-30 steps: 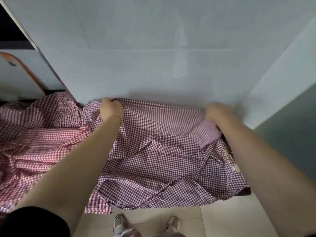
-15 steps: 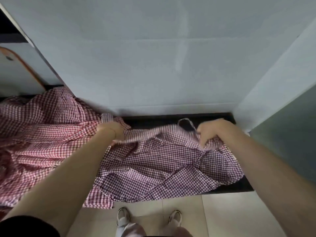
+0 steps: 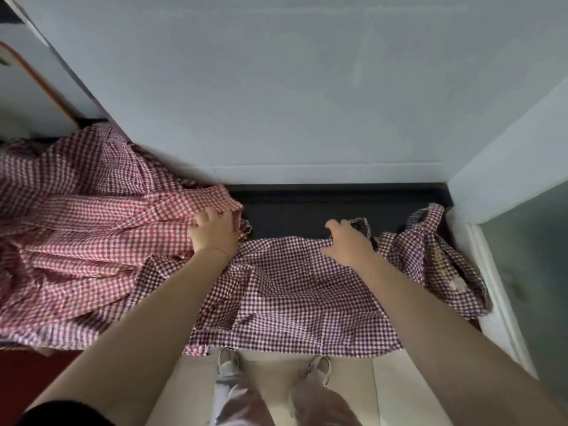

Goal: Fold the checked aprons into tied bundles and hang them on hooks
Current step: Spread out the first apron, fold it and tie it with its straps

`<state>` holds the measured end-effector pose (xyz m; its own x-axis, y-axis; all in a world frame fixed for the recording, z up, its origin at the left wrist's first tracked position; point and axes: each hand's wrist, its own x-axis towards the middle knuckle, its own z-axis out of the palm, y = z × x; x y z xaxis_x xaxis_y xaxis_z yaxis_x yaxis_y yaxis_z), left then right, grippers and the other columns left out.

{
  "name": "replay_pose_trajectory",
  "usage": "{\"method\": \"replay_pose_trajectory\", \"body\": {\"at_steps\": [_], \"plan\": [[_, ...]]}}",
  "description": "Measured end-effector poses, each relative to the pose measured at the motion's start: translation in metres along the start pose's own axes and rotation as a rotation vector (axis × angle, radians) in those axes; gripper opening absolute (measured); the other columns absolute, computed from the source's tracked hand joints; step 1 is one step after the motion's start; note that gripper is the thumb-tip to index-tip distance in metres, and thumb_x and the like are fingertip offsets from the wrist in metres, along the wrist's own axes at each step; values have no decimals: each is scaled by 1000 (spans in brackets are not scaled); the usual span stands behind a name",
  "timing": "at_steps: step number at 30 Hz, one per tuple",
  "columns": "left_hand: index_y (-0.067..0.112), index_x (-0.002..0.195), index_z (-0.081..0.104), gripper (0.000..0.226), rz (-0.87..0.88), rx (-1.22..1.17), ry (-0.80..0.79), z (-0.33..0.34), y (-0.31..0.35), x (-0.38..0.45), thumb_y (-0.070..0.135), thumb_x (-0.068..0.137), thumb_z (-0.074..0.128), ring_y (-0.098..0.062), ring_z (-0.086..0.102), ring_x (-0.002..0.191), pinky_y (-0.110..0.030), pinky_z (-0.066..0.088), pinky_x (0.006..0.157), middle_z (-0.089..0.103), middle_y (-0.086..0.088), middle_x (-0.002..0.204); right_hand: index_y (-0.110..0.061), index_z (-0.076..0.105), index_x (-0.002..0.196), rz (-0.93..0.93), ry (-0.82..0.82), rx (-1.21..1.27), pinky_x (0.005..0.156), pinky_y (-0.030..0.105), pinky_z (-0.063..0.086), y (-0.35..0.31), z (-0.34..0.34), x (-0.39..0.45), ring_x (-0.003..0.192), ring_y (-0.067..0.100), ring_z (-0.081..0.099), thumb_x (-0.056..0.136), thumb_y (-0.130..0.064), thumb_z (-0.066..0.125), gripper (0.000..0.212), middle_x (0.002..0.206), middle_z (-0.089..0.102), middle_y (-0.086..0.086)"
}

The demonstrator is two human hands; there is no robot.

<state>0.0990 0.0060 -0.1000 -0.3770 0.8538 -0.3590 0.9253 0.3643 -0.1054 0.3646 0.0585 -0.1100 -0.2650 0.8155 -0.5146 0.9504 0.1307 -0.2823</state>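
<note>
A dark purple-and-white checked apron (image 3: 295, 296) lies spread over the black counter (image 3: 322, 204), and its near edge hangs over the front. My right hand (image 3: 347, 244) rests with spread fingers on the apron's far edge, beside a thin strap loop (image 3: 364, 224). The apron's right part (image 3: 430, 250) lies bunched against the side wall. My left hand (image 3: 215, 232) touches the edge of a red-and-white checked apron pile (image 3: 92, 241) at the left, fingers stretched over the cloth.
A pale wall (image 3: 307, 103) rises straight behind the counter, and a side wall (image 3: 507, 167) closes the right end. Tiled floor (image 3: 384, 388) and my shoes (image 3: 227, 361) lie below the counter's front edge. A board with an orange rim (image 3: 37, 87) leans at the far left.
Both hands have lowered the purple apron from the wall and folded its top edge toward me, so it lies flatter. My left hand has moved onto the red pile.
</note>
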Motion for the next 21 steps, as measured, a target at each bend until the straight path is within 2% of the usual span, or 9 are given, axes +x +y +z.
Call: {"method": "replay_pose_trajectory", "body": {"at_steps": [2,4,6,7,10,12,16,19,21], "plan": [[30,150,27,62,-47,-78,-178,17,-12,4,42,96,53,-43,21,142,-59,36,106,17,-16,158,-17,31,149,3,-103,-28,95,45,51,-13,24,5,116,31,60,87,-42,73,79,135,56,12],[37,155,16,65,-15,-189,-319,29,-22,10,51,99,45,-45,9,146,-63,28,113,4,-15,163,-16,45,133,-18,-99,-92,90,43,53,-20,37,10,108,29,64,91,-37,68,52,122,65,9],[40,156,16,59,0,-295,-351,37,-34,20,57,101,33,-45,8,147,-61,23,116,5,-15,163,-12,55,113,27,49,-93,79,39,53,-29,38,19,99,29,66,99,-23,56,18,106,68,9],[40,155,20,57,0,-342,-339,39,-37,23,58,101,28,-45,12,146,-60,22,117,10,-15,162,-10,55,113,78,160,-64,72,37,51,-30,35,21,94,29,67,100,-16,52,15,98,67,9],[24,149,40,55,-21,-563,-271,38,-49,37,52,104,25,-39,28,142,-49,24,118,32,-17,155,-4,36,141,246,460,103,66,39,50,-34,21,32,87,29,64,97,-4,53,47,100,66,13],[15,143,48,53,-33,-649,-248,34,-56,43,46,105,28,-37,37,137,-46,30,116,42,-17,150,-8,24,149,238,521,170,81,47,55,-41,18,39,105,35,60,94,-9,59,66,123,57,20],[23,150,39,49,30,-541,-332,37,-67,50,39,106,23,-40,21,145,-49,15,121,24,-12,160,-20,35,143,26,255,-6,102,55,47,-81,38,44,128,35,47,91,-40,64,63,139,44,15],[33,145,37,68,30,-449,-353,61,-91,65,61,90,10,-38,12,147,-62,14,117,22,-3,163,-27,22,153,33,-5,-40,115,58,28,-107,55,41,146,37,24,88,-58,63,83,159,22,14],[31,140,43,69,8,-423,-347,69,-109,74,63,89,10,-37,16,145,-61,18,117,26,-4,161,-26,14,156,47,-51,-85,117,61,21,-112,63,41,150,39,11,82,-64,66,98,164,8,14]]}}
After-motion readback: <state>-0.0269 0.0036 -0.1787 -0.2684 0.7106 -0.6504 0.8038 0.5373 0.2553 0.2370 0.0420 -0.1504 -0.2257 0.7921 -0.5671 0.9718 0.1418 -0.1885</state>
